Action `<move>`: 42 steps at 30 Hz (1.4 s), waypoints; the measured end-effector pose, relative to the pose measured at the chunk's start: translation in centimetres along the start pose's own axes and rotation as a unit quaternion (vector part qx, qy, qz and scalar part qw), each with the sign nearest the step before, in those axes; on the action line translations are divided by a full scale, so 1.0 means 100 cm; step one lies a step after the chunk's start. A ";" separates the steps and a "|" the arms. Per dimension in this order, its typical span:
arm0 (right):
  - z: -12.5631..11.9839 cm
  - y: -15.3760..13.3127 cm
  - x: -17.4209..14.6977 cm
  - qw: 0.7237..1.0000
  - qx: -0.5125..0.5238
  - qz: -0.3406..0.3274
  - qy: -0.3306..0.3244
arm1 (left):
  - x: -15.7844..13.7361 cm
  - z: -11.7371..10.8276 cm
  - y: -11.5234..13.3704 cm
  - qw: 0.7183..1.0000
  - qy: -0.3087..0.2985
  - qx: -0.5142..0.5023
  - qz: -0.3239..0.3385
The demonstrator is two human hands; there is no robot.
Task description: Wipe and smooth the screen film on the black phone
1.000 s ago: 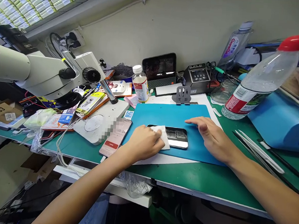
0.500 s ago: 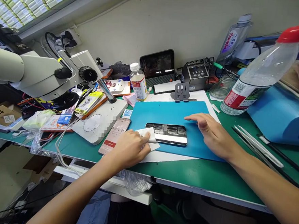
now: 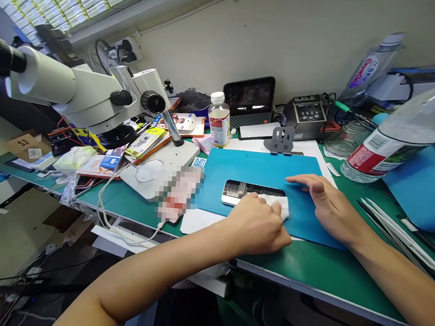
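A phone [image 3: 234,190] with a dark, reflective face lies flat on the blue mat [image 3: 217,163]. My left hand [image 3: 260,223] presses a folded white tissue [image 3: 282,205] onto the phone's right half; its fingers are bent around the tissue and cover part of the phone. To the right, my right hand [image 3: 328,205] hovers over or rests by the mat's right side, fingers stretched out and nothing in them. I cannot tell whether it touches the mat. Left of the mat lies a second phone [image 3: 181,193], blurred out, with a white cable at its lower end.
A microscope [image 3: 95,100] on a white base [image 3: 142,177] stands at the left. Behind the mat are a small bottle [image 3: 219,121], a grey phone stand [image 3: 280,140] and a black control box [image 3: 305,117]. A large water bottle [image 3: 394,140] and tweezers [image 3: 399,233] are at the right.
My left hand has slid the tissue from the phone's left end to its right end. My right hand stays outstretched beside the phone. The whole view has shifted, so the bench appears further right.
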State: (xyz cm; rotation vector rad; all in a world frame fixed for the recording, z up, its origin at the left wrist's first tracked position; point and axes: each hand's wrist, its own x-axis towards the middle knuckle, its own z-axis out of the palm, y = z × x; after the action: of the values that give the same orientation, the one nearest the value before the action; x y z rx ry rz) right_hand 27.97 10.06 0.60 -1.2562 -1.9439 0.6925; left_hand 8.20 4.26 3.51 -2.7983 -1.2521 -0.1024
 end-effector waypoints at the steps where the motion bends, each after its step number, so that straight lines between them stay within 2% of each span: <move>1: 0.000 0.001 0.000 1.000 -0.001 0.001 0.000 | 0.003 0.001 0.002 1.000 0.013 -0.005 0.005; 5: 0.001 0.004 0.001 1.000 -0.002 0.004 0.001 | 0.011 0.007 0.008 0.998 0.054 -0.014 0.014; 8: 0.001 0.004 0.000 1.000 -0.001 0.013 0.007 | 0.008 0.008 0.005 0.999 0.040 -0.012 0.002; 12: -0.001 0.002 -0.001 1.000 -0.004 0.022 -0.001 | -0.016 0.002 -0.014 0.999 -0.005 0.009 -0.050; 16: 0.000 -0.001 -0.002 1.000 -0.002 0.005 -0.013 | -0.047 -0.004 -0.040 0.993 -0.021 0.044 -0.111; 18: 0.000 -0.001 -0.002 1.000 0.001 -0.009 -0.015 | -0.054 -0.004 -0.047 0.990 -0.028 0.060 -0.127; 21: 0.001 -0.001 -0.002 1.000 0.007 -0.021 -0.012 | -0.046 -0.001 -0.038 0.989 -0.029 0.073 -0.129; 26: 0.000 0.000 -0.002 0.999 0.009 -0.035 -0.003 | -0.010 0.005 0.009 0.995 -0.013 0.057 -0.077; 29: -0.001 0.000 -0.002 0.999 0.006 -0.035 -0.001 | -0.002 0.005 0.024 0.998 -0.005 0.033 -0.049; 31: 0.000 0.000 -0.003 0.999 0.006 -0.034 0.001 | -0.009 0.004 0.020 0.999 -0.010 0.023 -0.049; 37: 0.001 -0.002 -0.004 0.999 0.016 -0.035 0.000 | -0.038 -0.004 -0.016 0.992 -0.029 0.045 -0.111; 39: 0.000 -0.003 -0.004 0.999 0.020 -0.032 -0.004 | -0.034 -0.003 -0.016 0.991 -0.031 0.049 -0.117; 42: 0.001 -0.002 -0.004 0.999 0.023 -0.031 0.002 | -0.017 0.001 0.003 0.993 -0.026 0.044 -0.102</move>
State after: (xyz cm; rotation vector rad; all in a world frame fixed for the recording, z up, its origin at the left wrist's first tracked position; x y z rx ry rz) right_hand 27.89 9.64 0.63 -1.1634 -1.9441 0.7003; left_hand 7.31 2.83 3.21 -2.6081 -1.5138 0.0142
